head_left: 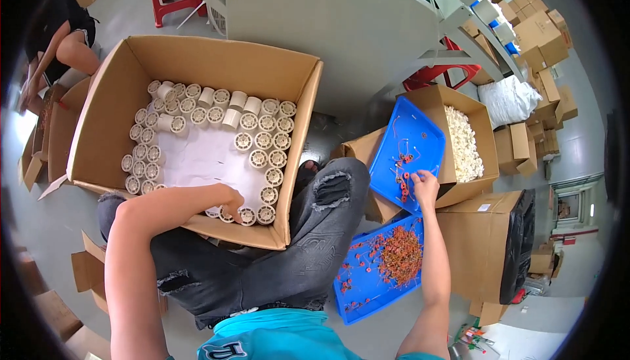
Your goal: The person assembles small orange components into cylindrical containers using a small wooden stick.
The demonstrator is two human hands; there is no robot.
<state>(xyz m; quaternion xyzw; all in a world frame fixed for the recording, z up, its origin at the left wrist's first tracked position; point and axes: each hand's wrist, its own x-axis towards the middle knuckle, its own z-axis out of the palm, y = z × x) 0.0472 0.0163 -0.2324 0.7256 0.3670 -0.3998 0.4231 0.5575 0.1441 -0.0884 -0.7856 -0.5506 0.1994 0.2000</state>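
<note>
In the large cardboard box [197,52] at left, white plastic cylinders [262,140] with slotted round ends stand in rows along the walls; a few lie on their sides. My left hand [230,201] reaches down at the box's near side, fingers closed round one of the white cylinders [226,216]; its fingertips are partly hidden. To the right, my right hand [426,188] is over the edge of a tilted blue tray [420,124], its fingers pinched together. Whatever is between them is too small to make out. Small red parts with thin wires [403,163] lie on that tray.
A second blue tray [357,304] below holds a heap of red wired parts [400,255]. Behind the upper tray, a carton contains small white pieces [462,143]. A grey machine panel [328,32] stands ahead. Another person [62,39] sits at far left. Cartons [538,35] are stacked at right.
</note>
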